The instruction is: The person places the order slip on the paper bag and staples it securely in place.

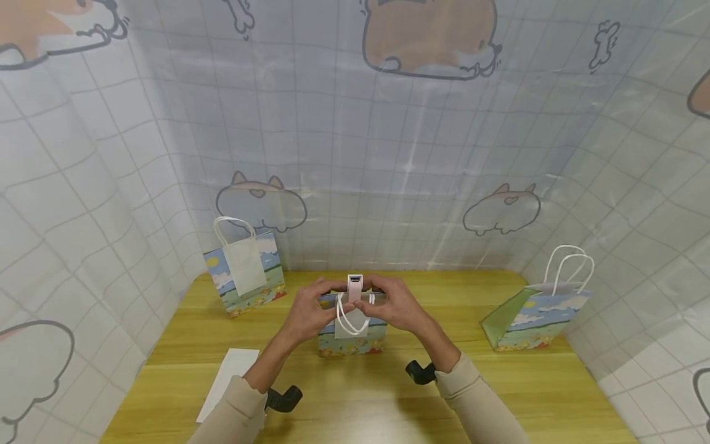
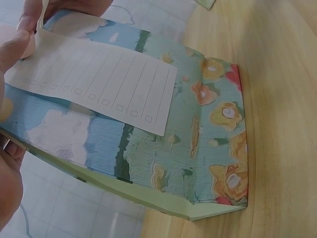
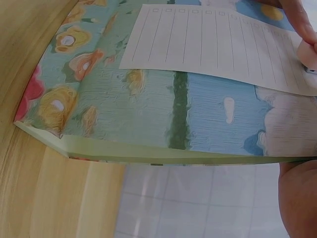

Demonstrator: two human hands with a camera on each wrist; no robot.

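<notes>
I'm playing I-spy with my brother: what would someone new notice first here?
Probably the cartoon dogs on the curtain behind the table. Next, the left hand and right hand, holding a small pinkish thing at the middle bag's top. One bag sits back left, another at right.

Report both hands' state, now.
Left hand: closed, holding the small pink tool.
Right hand: closed, also holding the small pink tool.

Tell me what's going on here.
With the left grip and right grip, a person holds what looks like a small pink stapler at the top of the middle paper bag, over a lined checklist. The left paper bag also bears a white sheet; the right paper bag shows none.
</notes>
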